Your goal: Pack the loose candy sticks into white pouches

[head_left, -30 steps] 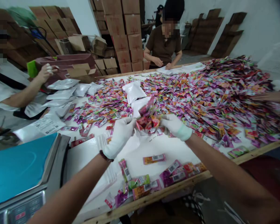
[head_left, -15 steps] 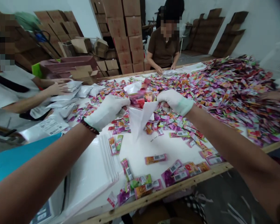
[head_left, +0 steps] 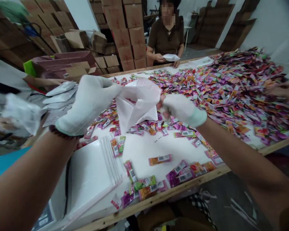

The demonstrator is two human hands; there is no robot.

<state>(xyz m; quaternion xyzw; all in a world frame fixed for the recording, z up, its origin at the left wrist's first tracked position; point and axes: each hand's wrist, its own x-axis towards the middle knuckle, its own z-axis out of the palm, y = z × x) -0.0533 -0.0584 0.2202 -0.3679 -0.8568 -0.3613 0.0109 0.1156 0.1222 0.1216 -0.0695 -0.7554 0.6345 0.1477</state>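
Observation:
A white plastic mailing bag (head_left: 127, 110) hangs above the table between my two gloved hands. My left hand (head_left: 86, 102) pinches its upper left edge between thumb and fingers. At the bag's right edge, my right hand (head_left: 180, 107) has its fingers curled closed, with bare fingertips showing through the glove. The bag's flap (head_left: 146, 85) stands up at the back with faint pink print, and the contents are mostly hidden. Under and around it lie many colourful sachets (head_left: 160, 159). Below my left hand rests a stack of flat white bags (head_left: 91, 166).
A large heap of sachets (head_left: 245, 80) covers the table's right side, where another person's hand (head_left: 280, 89) reaches in. Opposite, a person (head_left: 167, 38) holds a white bag (head_left: 171, 57). Filled packets (head_left: 60, 96) are piled left, beside another person's arm. A wooden rim (head_left: 163, 199) edges the table.
The sachets that showed at the bag's mouth have gone out of sight. My left hand has moved up and nearer. The person opposite has lifted a white bag; a blurred white packet has appeared at left.

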